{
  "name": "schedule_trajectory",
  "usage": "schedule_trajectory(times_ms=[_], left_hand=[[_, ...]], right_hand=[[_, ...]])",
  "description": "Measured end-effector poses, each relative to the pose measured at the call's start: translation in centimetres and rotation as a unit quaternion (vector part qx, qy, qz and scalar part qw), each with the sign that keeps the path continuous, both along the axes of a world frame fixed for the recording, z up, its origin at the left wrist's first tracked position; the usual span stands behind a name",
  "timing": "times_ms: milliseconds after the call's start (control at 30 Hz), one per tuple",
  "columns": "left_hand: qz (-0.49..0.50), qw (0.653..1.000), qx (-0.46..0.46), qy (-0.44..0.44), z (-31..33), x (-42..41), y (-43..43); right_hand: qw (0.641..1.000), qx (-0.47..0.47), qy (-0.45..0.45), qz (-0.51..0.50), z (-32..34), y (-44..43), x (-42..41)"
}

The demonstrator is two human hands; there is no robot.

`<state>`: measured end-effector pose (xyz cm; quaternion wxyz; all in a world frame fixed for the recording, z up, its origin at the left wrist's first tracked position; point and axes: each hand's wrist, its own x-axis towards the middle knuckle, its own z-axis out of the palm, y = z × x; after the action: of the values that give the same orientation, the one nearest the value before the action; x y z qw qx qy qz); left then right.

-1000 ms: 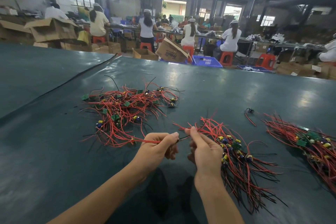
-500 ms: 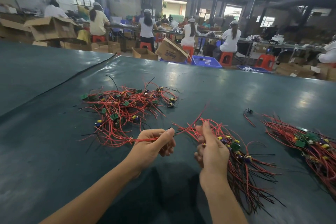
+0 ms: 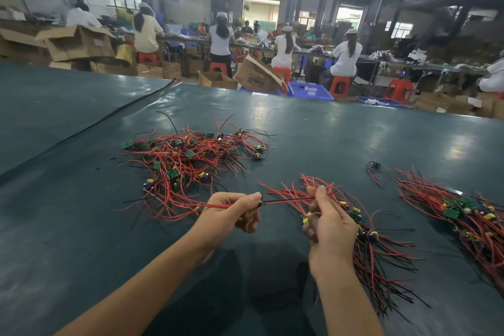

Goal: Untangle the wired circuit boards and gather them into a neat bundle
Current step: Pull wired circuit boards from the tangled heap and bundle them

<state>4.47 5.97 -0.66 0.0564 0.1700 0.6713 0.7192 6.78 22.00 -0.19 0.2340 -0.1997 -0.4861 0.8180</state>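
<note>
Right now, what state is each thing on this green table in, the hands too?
Left hand, pinches a thin black wire and a red wire.
Right hand, grips a gathered bundle of red-wired circuit boards.
Thin black wire, stretched between both hands.
Tangled pile of red-wired green circuit boards, loose on the dark green table.
Second gathered bundle, lying at right, untouched.
Lone wired board, lying apart.

free: far table (image 3: pixel 341 139) | obstacles: left tangle (image 3: pixel 191 161); right pile (image 3: pixel 463 215)
</note>
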Motion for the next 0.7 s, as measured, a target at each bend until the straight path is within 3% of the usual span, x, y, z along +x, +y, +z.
schedule_trajectory(times_ms=[133, 233, 333, 433, 600, 700], left_hand=[[0.003, 0.998, 0.046, -0.043, -0.3, 0.1, 0.0], [-0.03, 0.993, 0.088, -0.072, -0.1, 0.0, -0.2], [-0.085, 0.989, 0.09, -0.08, 0.0, 0.3, -0.2], [-0.106, 0.989, 0.062, -0.077, -0.3, 0.4, -0.1], [-0.04, 0.99, 0.05, -0.124, -0.3, 0.0, -0.1], [0.01, 0.992, 0.055, -0.117, -0.1, -0.6, -0.3]], right_hand=[[1.0, 0.002, 0.029, 0.006, 0.1, -0.7, 0.2], [0.994, 0.059, 0.034, 0.09, 0.0, -2.1, 0.6], [0.965, 0.166, 0.07, 0.192, -0.2, -3.7, 1.2], [0.942, 0.208, 0.095, 0.246, -0.4, -4.9, 1.8], [0.965, 0.184, -0.003, 0.189, -0.4, -4.8, 1.7], [0.985, 0.028, -0.082, 0.146, -0.4, -4.0, 0.9]])
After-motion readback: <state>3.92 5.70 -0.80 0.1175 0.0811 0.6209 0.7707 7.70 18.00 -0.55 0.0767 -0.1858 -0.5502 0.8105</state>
